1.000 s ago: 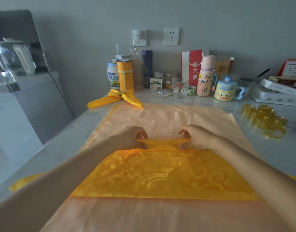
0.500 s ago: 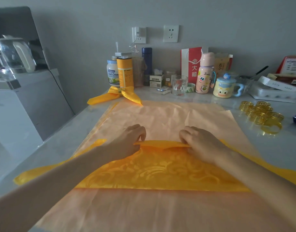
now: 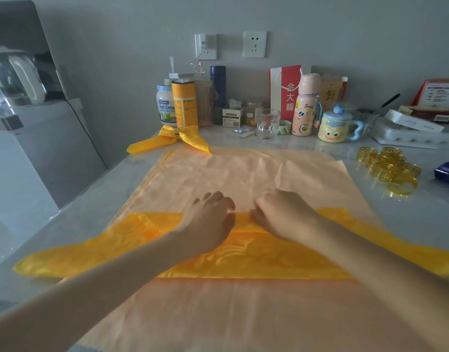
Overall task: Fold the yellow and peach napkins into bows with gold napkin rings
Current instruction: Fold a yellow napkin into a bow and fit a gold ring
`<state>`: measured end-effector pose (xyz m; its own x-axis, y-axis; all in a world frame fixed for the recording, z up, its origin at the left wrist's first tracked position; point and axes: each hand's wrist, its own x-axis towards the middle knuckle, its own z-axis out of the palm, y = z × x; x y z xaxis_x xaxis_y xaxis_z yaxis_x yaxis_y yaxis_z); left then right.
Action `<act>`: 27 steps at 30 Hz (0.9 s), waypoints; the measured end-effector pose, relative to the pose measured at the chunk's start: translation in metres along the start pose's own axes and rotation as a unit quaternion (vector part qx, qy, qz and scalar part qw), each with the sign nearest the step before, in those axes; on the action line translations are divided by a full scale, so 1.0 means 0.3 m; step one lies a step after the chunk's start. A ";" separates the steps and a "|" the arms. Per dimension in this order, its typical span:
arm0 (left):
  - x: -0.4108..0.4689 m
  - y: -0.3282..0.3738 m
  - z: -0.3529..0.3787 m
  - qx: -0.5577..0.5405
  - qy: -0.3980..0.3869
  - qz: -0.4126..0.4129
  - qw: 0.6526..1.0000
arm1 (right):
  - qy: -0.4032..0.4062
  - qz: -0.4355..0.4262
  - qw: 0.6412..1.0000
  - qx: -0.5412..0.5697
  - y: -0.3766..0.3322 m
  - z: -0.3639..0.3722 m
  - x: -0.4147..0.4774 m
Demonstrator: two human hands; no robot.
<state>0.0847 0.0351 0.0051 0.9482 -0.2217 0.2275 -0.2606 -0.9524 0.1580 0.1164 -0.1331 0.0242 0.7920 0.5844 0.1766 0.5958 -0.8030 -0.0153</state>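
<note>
Head view: yellow napkin [image 3: 256, 260], patterned, folded into a long band lying crosswise on the peach napkin [image 3: 231, 174], its tapered ends reaching past the peach cloth onto the grey counter [image 3: 78, 212]. Left hand [image 3: 210, 219] and right hand [image 3: 282, 214] sit close together at the band's far folded edge, fingers curled, pinching that fold. Gold napkin rings [image 3: 388, 168] are piled at right, apart from both cloths. Finished yellow bow [image 3: 172, 141] lies at the peach napkin's far left corner.

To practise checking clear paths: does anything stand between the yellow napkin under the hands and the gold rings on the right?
Nothing visible does. Between the yellow napkin and the gold rings lie only the flat peach napkin and bare table.
</note>
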 end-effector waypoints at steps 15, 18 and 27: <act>-0.226 -0.394 -0.033 0.067 -0.174 -0.184 0.965 | 0.096 0.043 0.994 0.035 -0.024 0.148 -0.027; -0.231 -0.373 -0.108 0.167 -0.101 -0.276 0.941 | 0.084 0.052 0.994 0.038 -0.032 0.141 -0.024; -0.214 0.211 0.120 0.015 -0.047 -0.101 0.994 | 0.072 0.070 0.995 0.015 -0.037 0.144 -0.024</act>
<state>0.0139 -0.0185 -0.0341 0.9937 -0.0433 0.1037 -0.0598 -0.9850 0.1616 0.1098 -0.1232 -0.0194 0.8416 0.4426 0.3096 0.4865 -0.8702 -0.0782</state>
